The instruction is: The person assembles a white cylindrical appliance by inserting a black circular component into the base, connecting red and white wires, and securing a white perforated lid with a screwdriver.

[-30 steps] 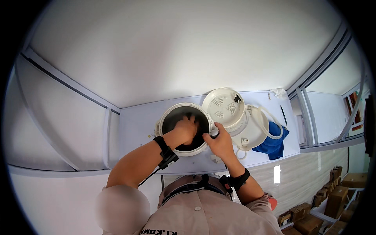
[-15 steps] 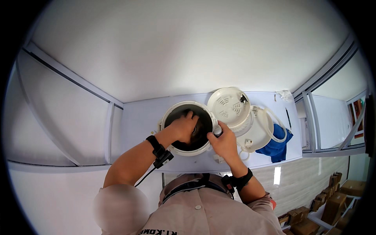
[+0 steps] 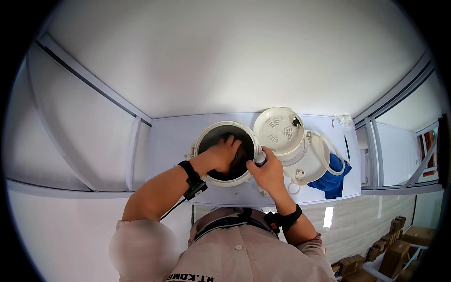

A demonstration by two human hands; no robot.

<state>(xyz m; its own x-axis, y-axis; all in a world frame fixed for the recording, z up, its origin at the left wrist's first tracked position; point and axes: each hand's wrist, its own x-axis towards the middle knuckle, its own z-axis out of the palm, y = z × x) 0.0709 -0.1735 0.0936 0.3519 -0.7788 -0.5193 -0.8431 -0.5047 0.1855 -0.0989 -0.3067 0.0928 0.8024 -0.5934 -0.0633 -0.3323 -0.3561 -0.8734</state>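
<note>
A round white appliance body (image 3: 203, 141) with a dark inner bowl stands on a pale narrow table (image 3: 171, 136). My left hand (image 3: 223, 152) reaches down inside the bowl, fingers spread against its dark inside; whether it holds anything is hidden. My right hand (image 3: 268, 171) grips the white rim at the bowl's right side. Just right of the bowl, a round white vented lid (image 3: 278, 130) sits tilted on a white base part (image 3: 312, 162).
A blue cloth (image 3: 334, 176) lies under the white base part at the table's right end. A white cord loop (image 3: 329, 157) hangs by it. A crumpled white scrap (image 3: 345, 121) lies at the far right corner. Cardboard boxes (image 3: 394, 251) stand on the floor lower right.
My left hand has shifted slightly inside the bowl, moving toward its right side. The right hand stays on the rim.
</note>
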